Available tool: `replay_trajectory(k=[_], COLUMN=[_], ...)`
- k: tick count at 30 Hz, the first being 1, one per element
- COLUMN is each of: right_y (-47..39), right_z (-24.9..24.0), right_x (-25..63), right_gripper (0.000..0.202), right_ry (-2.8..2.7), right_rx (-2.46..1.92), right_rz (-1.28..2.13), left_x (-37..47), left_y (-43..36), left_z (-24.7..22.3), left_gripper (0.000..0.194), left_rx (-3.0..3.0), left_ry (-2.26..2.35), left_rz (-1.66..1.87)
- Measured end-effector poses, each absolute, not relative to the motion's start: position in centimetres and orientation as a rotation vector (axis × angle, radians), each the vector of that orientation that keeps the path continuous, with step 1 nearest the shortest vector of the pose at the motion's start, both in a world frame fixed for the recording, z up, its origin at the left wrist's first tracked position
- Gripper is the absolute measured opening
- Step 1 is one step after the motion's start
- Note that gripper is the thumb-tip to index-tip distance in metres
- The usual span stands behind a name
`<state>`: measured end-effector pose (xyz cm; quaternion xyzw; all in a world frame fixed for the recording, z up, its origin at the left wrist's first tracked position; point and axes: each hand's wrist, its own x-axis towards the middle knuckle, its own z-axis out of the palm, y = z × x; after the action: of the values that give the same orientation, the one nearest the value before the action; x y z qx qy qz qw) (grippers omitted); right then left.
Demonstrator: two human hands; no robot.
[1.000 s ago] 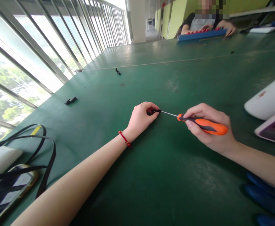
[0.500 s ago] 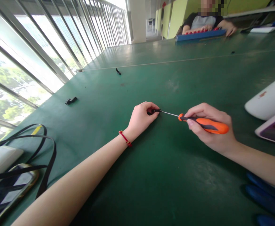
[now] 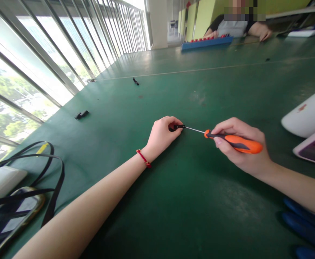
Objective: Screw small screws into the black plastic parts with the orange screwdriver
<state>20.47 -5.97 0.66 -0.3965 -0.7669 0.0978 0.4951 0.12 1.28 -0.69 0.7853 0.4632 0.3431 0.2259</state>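
Near the middle of the green table [image 3: 157, 97], my left hand [image 3: 164, 135] pinches a small black part [image 3: 178, 127] between thumb and fingers. To its right, my right hand [image 3: 241, 144] is wrapped round the orange and black handle of a screwdriver [image 3: 243, 144]. The thin shaft points left and its tip meets the right end of the black part. How the tip sits in the part is too small to tell.
Small black pieces lie at the left [image 3: 81, 115] and farther back [image 3: 135, 81]. A phone [image 3: 14, 216] with black straps is at the lower left. White objects [image 3: 308, 111] and blue shapes [image 3: 305, 230] sit at the right. Across the table, a person is by a blue tray [image 3: 207, 44].
The blue tray with red pieces across the table has moved left, along with one of the other person's hands. My hands and the screwdriver look nearly unchanged.
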Motion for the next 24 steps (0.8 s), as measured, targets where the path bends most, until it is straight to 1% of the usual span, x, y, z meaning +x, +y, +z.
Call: replay_trajectory(k=[4, 8, 12, 14, 16, 19, 20, 22, 24], right_y=[-5.99, -6.02, -5.87, -5.82, -5.87, -6.1, -6.14, -6.1, -5.93], right_z=[0.76, 0.84, 0.56, 0.46, 0.51, 0.67, 0.69, 0.61, 0.45], right_x=[20.43, 20.29, 20.34, 20.44, 20.52, 20.5, 20.47, 20.43, 20.42], right_gripper=[0.007, 0.008, 0.022, 0.03, 0.026, 0.01, 0.009, 0.012, 0.023], right_ry=[-1.819, -1.794, -1.748, -1.722, -1.735, -1.74, -1.728, -1.692, -1.647], right_rx=[-0.972, -0.969, -0.946, -0.95, -0.972, -1.059, -1.076, -1.053, -0.989], right_rz=[0.255, 0.228, 0.157, 0.185, 0.216, 0.183, 0.164, 0.141, 0.126], left_x=[0.09, 0.08, 0.08, 0.1, 0.13, 0.16, 0.16, 0.16, 0.15], left_y=[1.23, 1.2, 1.26, 1.24, 1.17, 1.07, 1.06, 1.07, 1.1], left_z=[-0.67, -0.67, -0.72, -0.72, -0.69, -0.63, -0.62, -0.62, -0.64], left_gripper=[0.014, 0.013, 0.014, 0.014, 0.014, 0.013, 0.013, 0.014, 0.014], left_rx=[2.164, 2.191, 2.196, 2.202, 2.21, 2.221, 2.222, 2.22, 2.213], left_ry=[1.271, 1.284, 1.268, 1.27, 1.272, 1.271, 1.268, 1.263, 1.262], left_rz=[0.946, 0.94, 0.943, 0.942, 0.938, 0.942, 0.943, 0.945, 0.946])
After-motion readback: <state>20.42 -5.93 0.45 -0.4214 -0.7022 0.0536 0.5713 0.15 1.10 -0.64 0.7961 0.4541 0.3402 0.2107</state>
